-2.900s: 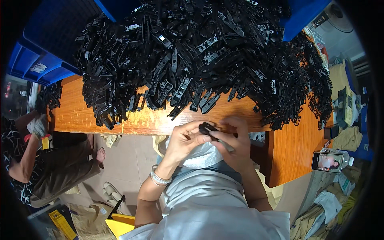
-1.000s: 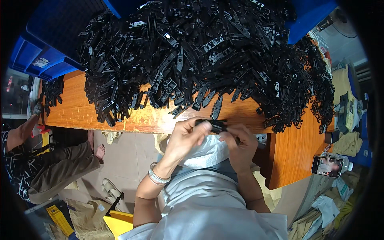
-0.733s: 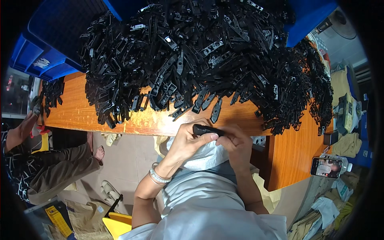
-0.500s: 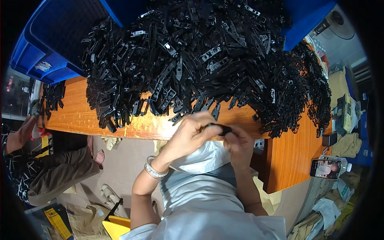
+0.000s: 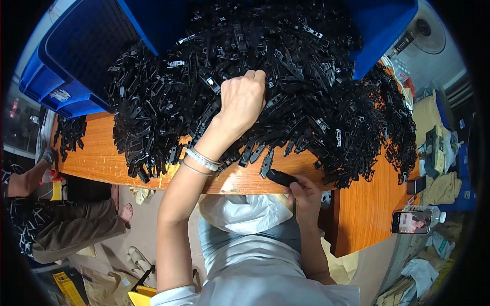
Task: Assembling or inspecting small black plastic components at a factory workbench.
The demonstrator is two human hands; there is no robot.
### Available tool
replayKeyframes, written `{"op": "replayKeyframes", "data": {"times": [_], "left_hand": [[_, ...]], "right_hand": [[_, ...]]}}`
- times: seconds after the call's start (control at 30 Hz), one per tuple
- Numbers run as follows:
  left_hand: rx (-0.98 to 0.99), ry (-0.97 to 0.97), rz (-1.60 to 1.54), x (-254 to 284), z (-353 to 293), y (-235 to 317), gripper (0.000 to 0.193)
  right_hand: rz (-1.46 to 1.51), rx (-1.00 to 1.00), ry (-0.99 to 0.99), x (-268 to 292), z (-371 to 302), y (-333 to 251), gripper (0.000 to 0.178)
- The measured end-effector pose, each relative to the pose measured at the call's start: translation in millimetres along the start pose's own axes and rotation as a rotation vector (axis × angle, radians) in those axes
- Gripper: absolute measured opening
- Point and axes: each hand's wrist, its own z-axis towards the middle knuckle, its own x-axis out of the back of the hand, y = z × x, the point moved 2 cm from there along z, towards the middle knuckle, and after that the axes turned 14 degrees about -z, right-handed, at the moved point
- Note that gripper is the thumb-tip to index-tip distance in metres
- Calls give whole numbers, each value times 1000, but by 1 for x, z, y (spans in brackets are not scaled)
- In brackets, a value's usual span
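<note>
A big heap of small, long black plastic pieces (image 5: 301,117), some with shiny metallic-looking parts, covers most of the wooden table (image 5: 214,184). My left hand (image 5: 242,99) reaches into the middle of the heap with its fingers curled down; whatever they hold, if anything, is hidden under it. Close to the table's front edge, my right hand (image 5: 304,198) pinches one end of a dark, elongated black piece (image 5: 282,177). The far end of that piece points left, beside a few loose pieces at the heap's front. A whitish plastic sheet or bag (image 5: 250,213) lies over my lap, below the edge.
Blue crates (image 5: 76,66) flank the heap at back left and back right. A phone (image 5: 411,222) stands at the right beside a clear bottle. Another person's legs (image 5: 76,229) show at the left, near bags on the floor. A fan (image 5: 427,35) is at back right.
My left hand has left my right hand and moved forward onto the heap. My right hand stays near the table edge with the black piece. The view has shifted slightly.
</note>
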Motion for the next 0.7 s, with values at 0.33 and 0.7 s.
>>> {"op": "replayKeyframes", "data": {"times": [0.33,0.7], "left_hand": [[10,381,-169,12,21,-22,7],[-221,-61,39,18,32,-38,27]], "right_hand": [[0,33,-41,3,3,9,18],[-19,48,-61,0,2,4,19]]}}
